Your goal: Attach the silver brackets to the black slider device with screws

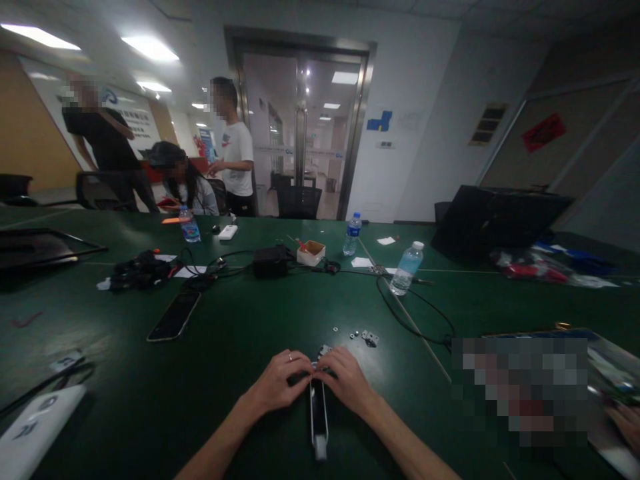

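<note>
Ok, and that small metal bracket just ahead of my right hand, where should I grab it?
Pinch the edges of the small metal bracket from above with your right hand, coming in from its right, away from the small nuts just left of it. It seems to lie low and flat on the green table, so its edges probably give the best hold.
</note>
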The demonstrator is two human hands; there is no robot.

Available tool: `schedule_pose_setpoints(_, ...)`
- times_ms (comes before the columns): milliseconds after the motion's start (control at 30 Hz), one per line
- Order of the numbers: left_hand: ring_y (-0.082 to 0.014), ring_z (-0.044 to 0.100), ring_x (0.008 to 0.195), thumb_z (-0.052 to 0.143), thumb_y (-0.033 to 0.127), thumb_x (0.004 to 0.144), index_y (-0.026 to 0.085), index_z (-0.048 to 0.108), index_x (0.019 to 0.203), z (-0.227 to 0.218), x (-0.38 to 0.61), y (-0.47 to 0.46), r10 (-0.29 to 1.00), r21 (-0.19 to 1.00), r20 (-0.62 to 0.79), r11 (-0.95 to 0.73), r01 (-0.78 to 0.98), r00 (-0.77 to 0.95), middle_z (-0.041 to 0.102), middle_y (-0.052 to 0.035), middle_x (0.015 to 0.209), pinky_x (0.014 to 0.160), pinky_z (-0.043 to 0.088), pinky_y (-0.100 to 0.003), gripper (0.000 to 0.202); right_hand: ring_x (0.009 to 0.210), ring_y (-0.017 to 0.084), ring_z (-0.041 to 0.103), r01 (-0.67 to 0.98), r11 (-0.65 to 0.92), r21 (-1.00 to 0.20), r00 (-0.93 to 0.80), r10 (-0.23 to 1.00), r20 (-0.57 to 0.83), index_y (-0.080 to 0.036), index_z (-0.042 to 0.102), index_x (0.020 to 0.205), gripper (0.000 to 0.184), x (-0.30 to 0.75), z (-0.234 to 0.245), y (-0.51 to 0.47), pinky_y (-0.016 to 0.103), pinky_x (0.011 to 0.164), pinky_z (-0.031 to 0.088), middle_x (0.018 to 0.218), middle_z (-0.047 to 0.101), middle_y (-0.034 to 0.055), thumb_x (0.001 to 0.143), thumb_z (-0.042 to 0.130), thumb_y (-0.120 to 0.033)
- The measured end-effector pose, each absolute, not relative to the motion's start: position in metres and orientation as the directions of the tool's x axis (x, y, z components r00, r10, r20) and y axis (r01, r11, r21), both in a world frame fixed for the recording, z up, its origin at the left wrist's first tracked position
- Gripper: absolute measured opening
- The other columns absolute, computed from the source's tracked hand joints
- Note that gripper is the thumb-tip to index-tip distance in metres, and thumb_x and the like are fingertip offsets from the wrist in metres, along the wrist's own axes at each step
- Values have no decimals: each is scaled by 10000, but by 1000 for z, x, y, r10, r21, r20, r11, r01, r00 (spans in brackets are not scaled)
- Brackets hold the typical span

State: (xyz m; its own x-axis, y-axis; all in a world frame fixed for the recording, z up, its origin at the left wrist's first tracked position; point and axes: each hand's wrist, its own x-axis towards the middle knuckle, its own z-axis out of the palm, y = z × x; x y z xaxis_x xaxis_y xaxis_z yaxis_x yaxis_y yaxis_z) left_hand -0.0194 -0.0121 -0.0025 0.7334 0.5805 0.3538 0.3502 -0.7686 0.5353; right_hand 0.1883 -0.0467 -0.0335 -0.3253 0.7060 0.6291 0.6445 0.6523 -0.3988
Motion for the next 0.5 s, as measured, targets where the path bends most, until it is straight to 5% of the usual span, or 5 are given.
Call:
schedule_pose_setpoints(400, -148, 591, 735, 578, 223, 892, 186, 655, 997, 1, -23, -10, 618, 544, 260, -728, 416, 742, 685, -42, 966, 750, 449, -292, 136, 771, 174, 570, 681, 620, -391, -318, 730, 605, -192, 621, 843, 191, 191, -30, -45, 303, 702, 406, 798, 666, 45, 916, 577, -363)
schedule_pose_setpoints(500, -165, 589, 808, 561, 242, 903, 194, 653, 1029, 6, -29, -5, 655, 534, 251, -708, 462, 713, 671, -46, 1004, 774, 456, -296, 163, 780, 175, 564, 708, 585, -396, -292, 753, 589, -192, 614, 839, 153, 195, -25, -44, 306, 712, 406, 806, 660, 46, 923, 561, -308)
